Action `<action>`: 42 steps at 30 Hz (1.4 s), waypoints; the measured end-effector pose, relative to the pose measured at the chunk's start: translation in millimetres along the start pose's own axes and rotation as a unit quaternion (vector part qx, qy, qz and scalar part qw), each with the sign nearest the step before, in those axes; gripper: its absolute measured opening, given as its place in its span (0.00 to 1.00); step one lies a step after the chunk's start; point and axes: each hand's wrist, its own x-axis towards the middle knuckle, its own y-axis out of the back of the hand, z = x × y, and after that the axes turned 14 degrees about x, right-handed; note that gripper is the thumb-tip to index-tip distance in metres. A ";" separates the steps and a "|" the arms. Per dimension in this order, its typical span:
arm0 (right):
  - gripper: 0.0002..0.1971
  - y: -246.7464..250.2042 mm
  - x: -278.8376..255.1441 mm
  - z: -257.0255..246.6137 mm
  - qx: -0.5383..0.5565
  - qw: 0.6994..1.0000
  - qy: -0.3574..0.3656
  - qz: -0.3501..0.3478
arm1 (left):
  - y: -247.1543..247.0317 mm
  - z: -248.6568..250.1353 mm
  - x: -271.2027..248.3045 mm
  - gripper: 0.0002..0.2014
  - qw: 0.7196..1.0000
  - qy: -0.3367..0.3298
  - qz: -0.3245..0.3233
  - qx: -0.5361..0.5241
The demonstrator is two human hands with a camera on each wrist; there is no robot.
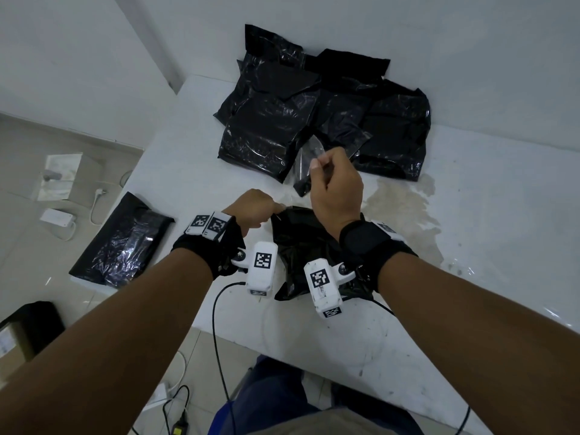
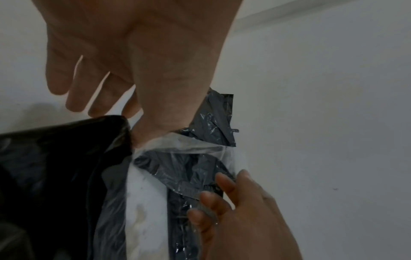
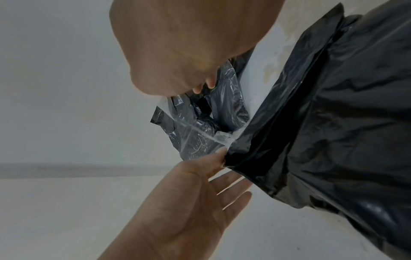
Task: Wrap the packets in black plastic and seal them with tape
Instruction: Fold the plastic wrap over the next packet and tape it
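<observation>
Packet (image 1: 301, 246) nearest the person lies on the tabletop (image 1: 470, 246) already wrapped in black plastic, its far edge not yet taped down, so sealing looks under way. Left hand (image 1: 251, 208) pinches its corner, other fingers loosely spread, while right hand (image 1: 335, 183), lifted beyond, pinches a clear tape strip (image 3: 200, 131). Farther off lie a pile of wrapped packets (image 1: 314, 111) and another (image 1: 122, 243) at the left edge.
</observation>
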 end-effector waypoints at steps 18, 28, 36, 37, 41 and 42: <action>0.05 24.6 8.1 1.7 -0.010 0.989 -0.132 0.071 | -13.2 -21.1 11.4 0.11 0.993 -0.061 0.068 0.077; 0.05 45.2 11.8 -5.9 0.002 0.987 -0.129 0.098 | -15.0 -13.9 11.8 0.15 0.985 -0.078 0.090 0.125; 0.05 61.5 8.2 -7.6 0.005 0.975 -0.166 0.151 | -16.8 -2.3 9.4 0.12 0.976 -0.076 0.110 0.170; 0.05 63.5 7.6 -7.2 0.001 0.972 -0.172 0.160 | -17.4 -0.8 9.8 0.12 0.977 -0.076 0.108 0.169; 0.05 71.4 4.7 -8.6 -0.006 0.962 -0.189 0.195 | -19.0 3.3 12.4 0.13 0.978 -0.073 0.101 0.168; 0.05 73.1 4.0 -8.8 -0.004 0.961 -0.191 0.202 | -19.4 5.0 13.3 0.13 0.977 -0.074 0.103 0.170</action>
